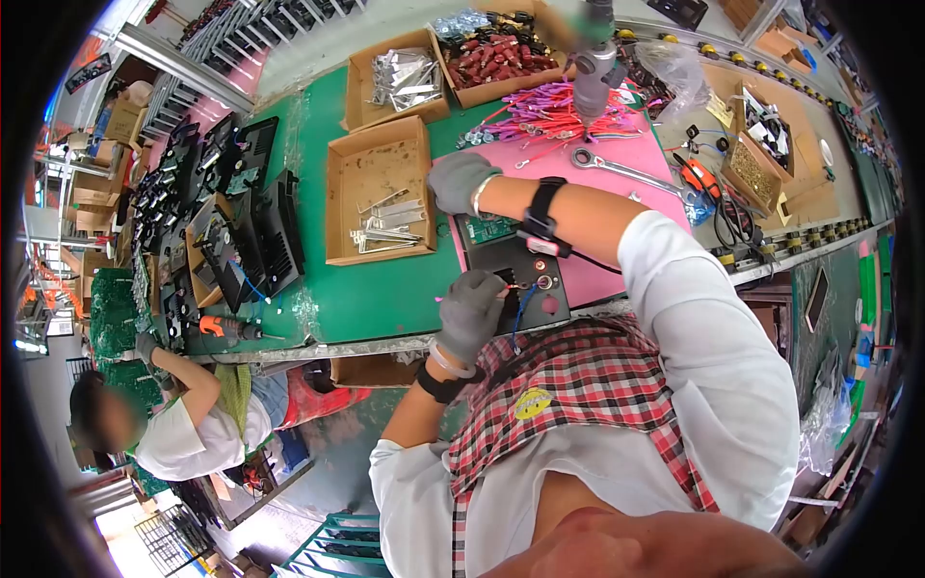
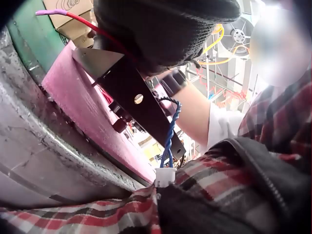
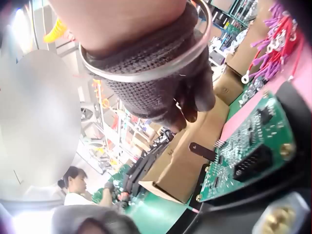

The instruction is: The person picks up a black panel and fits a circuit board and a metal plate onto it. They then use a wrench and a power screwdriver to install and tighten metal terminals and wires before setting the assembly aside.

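Note:
My gloved left hand [image 1: 469,313] is at the near left edge of a black housing [image 1: 520,258], its fingers curled round a red wire [image 2: 87,23]. The wire's purple-sleeved end sticks out past the hand. From the housing's black plate [image 2: 134,100], a twisted blue wire [image 2: 170,131] hangs down to a white connector [image 2: 165,176]. A green circuit board [image 3: 243,151] lies in the housing. Beyond it my gloved right hand [image 1: 462,183] is by the right side of a cardboard box [image 1: 337,207], fingers loosely bent, nothing visible in them. Silver metal strips [image 1: 390,226] lie in that box.
A ratchet wrench [image 1: 626,173] and a pile of red and purple wires [image 1: 549,111] lie on the pink mat [image 1: 597,275]. A power screwdriver [image 1: 595,82] hangs above. Black housings [image 1: 279,231] stand at left, where another person [image 1: 193,414] works.

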Motion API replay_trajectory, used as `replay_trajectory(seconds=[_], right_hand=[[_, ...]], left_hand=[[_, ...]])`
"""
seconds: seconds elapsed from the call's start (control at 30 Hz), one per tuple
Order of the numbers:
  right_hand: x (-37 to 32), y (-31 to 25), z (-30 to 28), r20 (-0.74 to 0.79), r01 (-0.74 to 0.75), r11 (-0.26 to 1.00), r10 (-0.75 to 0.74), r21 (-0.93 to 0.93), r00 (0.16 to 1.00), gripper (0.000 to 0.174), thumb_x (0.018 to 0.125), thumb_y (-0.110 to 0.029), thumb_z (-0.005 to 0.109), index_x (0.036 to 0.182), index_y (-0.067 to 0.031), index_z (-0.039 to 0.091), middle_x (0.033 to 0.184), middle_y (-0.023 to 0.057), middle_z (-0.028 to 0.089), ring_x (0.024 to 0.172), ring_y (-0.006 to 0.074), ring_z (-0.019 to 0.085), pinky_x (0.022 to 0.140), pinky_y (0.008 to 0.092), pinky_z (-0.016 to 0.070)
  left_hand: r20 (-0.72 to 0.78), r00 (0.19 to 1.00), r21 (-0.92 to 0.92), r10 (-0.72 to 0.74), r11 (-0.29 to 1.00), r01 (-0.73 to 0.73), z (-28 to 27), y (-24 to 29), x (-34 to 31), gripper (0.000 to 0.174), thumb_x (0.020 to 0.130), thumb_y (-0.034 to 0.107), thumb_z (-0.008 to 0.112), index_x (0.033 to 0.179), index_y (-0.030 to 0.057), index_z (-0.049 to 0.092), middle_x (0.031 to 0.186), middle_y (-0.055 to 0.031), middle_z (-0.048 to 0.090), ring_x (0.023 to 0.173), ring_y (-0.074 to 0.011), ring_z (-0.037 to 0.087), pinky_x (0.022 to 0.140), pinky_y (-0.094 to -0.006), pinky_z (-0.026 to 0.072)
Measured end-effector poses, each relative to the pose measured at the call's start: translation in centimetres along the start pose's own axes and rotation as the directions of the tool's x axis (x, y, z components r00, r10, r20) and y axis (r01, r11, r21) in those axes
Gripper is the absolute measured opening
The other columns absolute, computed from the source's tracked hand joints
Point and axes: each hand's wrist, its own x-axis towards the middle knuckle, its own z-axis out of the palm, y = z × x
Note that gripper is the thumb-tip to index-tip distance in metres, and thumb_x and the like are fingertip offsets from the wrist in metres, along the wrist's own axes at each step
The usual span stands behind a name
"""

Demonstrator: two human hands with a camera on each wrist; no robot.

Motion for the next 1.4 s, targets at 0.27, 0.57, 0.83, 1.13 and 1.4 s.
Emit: replay_trajectory(seconds=[0.27,0.57,0.83,1.13,1.4], right_hand=[[1.7,-0.7,3.1,-0.029,-0.005,0.999,0.003,-0.055,1.0,0.016,0.068,-0.008,0.055,0.074,0.0011,0.067,0.069,0.022,0.062,0.065,0.0365,0.064,0.053,0.0477,0.0486],[3.6,-0.5,4.8,0.059,-0.066,0.998,0.066,-0.009,0.996,0.017,0.066,-0.009,0.059,0.079,-0.0007,0.068,0.075,0.0199,0.064,0.072,0.0347,0.064,0.06,0.0456,0.0501],[3.3,-0.5,4.9,-0.049,0.028,0.997,-0.025,0.069,0.998,0.019,0.065,-0.007,0.063,0.082,0.0001,0.068,0.075,0.0182,0.064,0.075,0.0317,0.065,0.057,0.0465,0.0499],[-0.9,3.0,-0.9,-0.115,0.158,0.813,-0.113,0.56,0.987,0.024,0.066,-0.024,0.063,0.079,-0.0041,0.064,0.077,0.0136,0.064,0.069,0.0278,0.062,0.064,0.0375,0.0478],[-14.7,4.7,1.2,0.079,0.251,0.948,-0.27,0.195,0.959,0.015,0.072,-0.019,0.057,0.084,-0.0117,0.062,0.084,0.0086,0.06,0.079,0.0279,0.06,0.063,0.0402,0.0496]], left_hand=[[-0.051,0.998,0.046,0.028,0.999,-0.026,0.5,-0.7,-0.2,0.01,0.069,0.005,0.065,0.078,0.0065,0.062,0.084,-0.0099,0.059,0.082,-0.0296,0.057,0.069,-0.0371,0.0454],[-0.009,1.0,-0.006,0.016,1.0,-0.016,2.8,-0.8,3.2,0.011,0.069,0.011,0.063,0.08,0.0093,0.063,0.082,-0.0091,0.057,0.083,-0.0303,0.053,0.072,-0.041,0.0417],[0.007,0.99,0.112,0.144,0.983,-0.144,3.7,-0.7,2.7,0.012,0.068,0.011,0.062,0.08,0.0107,0.064,0.08,-0.008,0.056,0.087,-0.0296,0.052,0.079,-0.0413,0.0397],[0.041,0.988,0.138,0.148,0.979,-0.152,4.1,-1.5,1.9,0.011,0.068,0.012,0.062,0.079,0.0114,0.063,0.083,-0.0074,0.056,0.094,-0.0313,0.052,0.086,-0.0422,0.0388],[-0.004,0.989,0.13,0.147,0.981,-0.145,4.9,-1.8,1.8,0.013,0.071,0.013,0.061,0.084,0.0139,0.065,0.083,-0.0055,0.057,0.096,-0.0324,0.053,0.085,-0.0426,0.0408]])
